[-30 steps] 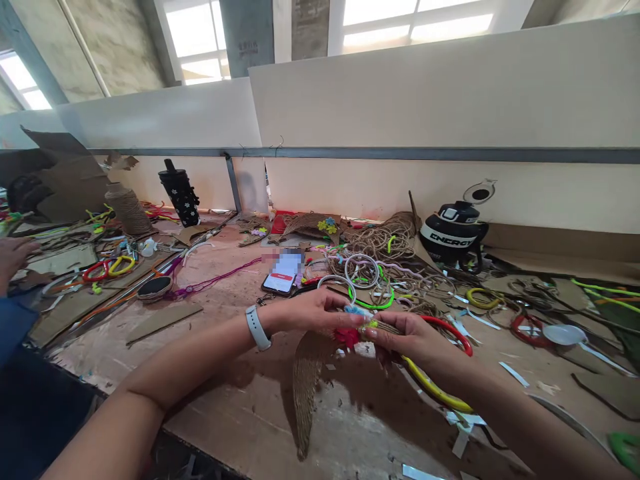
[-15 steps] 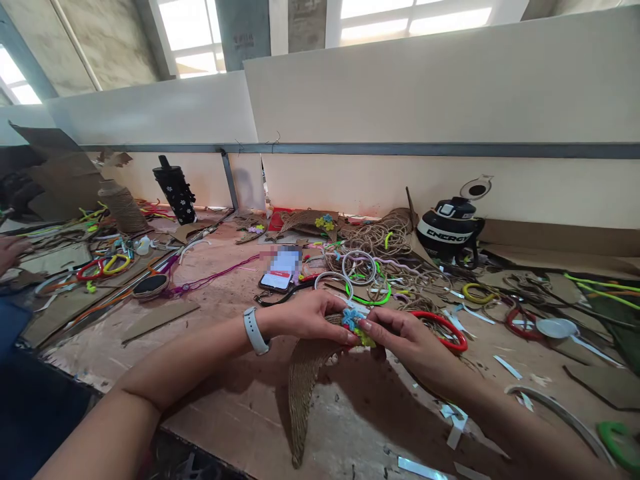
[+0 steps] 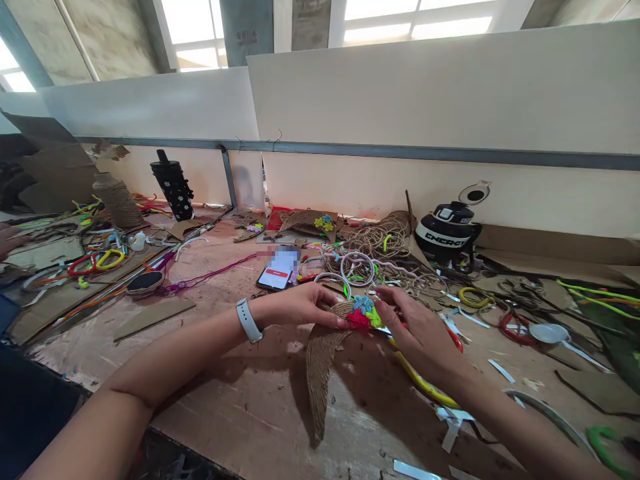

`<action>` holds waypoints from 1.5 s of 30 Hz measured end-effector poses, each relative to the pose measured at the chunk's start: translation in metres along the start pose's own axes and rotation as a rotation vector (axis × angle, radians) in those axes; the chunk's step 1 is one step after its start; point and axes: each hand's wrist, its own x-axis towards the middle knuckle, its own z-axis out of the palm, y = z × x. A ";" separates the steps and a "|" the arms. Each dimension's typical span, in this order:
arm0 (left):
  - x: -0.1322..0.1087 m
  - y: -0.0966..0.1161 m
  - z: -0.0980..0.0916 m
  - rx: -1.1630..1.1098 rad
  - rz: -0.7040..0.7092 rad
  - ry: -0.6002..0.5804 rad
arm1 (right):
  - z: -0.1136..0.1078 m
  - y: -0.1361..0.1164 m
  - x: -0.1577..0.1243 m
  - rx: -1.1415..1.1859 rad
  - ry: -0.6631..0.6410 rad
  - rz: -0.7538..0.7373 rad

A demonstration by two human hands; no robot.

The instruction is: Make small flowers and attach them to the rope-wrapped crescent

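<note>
A curved band of coiled jute rope [image 3: 321,373] hangs over the table, its narrow end pointing down. At its upper end sits a cluster of small blue, red and yellow-green flowers [image 3: 364,308]. My left hand [image 3: 305,305], a pale watch on its wrist, grips the band beside the flowers between thumb and fingers. My right hand [image 3: 407,323] closes at the flowers' right side, thumb against the yellow-green one; its fingertips are partly hidden. A yellow curved piece [image 3: 425,383] shows beneath my right hand; I cannot tell whether it is held.
Behind my hands lie a phone [image 3: 279,268], white rings [image 3: 357,269] and a heap of jute cord [image 3: 385,233]. A black jug [image 3: 447,233] stands right of the heap, a dark tumbler [image 3: 173,187] at the left. Another person's hand [image 3: 11,240] is at the left edge.
The band and both hands have shifted slightly right. The red flower shows more fully now, and the yellow curved piece has come into sight under my right hand.
</note>
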 end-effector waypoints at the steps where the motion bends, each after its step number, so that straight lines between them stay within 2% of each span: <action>1: 0.000 0.000 0.006 0.037 0.023 0.024 | 0.001 -0.002 -0.002 -0.124 0.090 -0.094; 3: 0.000 0.003 0.019 0.141 0.068 0.063 | 0.003 -0.010 -0.005 -0.292 0.188 -0.281; 5: 0.000 0.007 0.032 0.220 0.082 0.088 | 0.006 -0.019 -0.006 -0.373 0.201 -0.428; 7: -0.002 0.010 0.041 0.241 0.103 0.106 | 0.008 -0.028 -0.006 -0.419 0.202 -0.502; 11: -0.004 0.012 0.051 0.258 0.205 0.127 | 0.007 -0.042 -0.002 -0.496 0.192 -0.481; 16: -0.010 0.016 0.056 0.279 0.225 0.116 | 0.001 -0.054 0.001 -0.576 0.207 -0.438; 18: -0.016 0.021 0.058 0.343 0.281 0.144 | 0.000 -0.057 0.001 -0.590 0.198 -0.422; 21: -0.023 0.031 0.060 0.416 0.400 0.189 | -0.003 -0.058 -0.002 -0.520 0.142 -0.427; 24: -0.026 0.035 0.062 0.468 0.456 0.219 | -0.001 -0.054 -0.004 -0.408 0.065 -0.421; 27: -0.021 0.031 0.060 0.484 0.435 0.209 | 0.004 -0.049 -0.003 -0.319 -0.054 -0.331; 30: -0.013 0.024 0.050 0.389 0.327 0.114 | 0.002 -0.044 0.006 -0.230 -0.184 -0.164; 33: -0.010 0.023 0.032 0.346 0.167 0.065 | -0.013 -0.038 0.017 0.006 -0.258 -0.028; 36: -0.012 0.026 0.015 0.164 0.057 -0.037 | -0.033 -0.031 0.023 0.200 -0.298 0.121; 40: -0.012 0.025 0.001 0.051 0.010 -0.079 | -0.034 -0.024 0.016 0.484 -0.535 0.226; 42: -0.010 0.023 -0.005 0.025 0.004 -0.044 | -0.027 -0.021 0.011 0.675 -0.592 0.272; 45: -0.008 0.018 -0.016 0.035 -0.024 0.130 | -0.020 -0.017 0.007 0.813 -0.546 0.381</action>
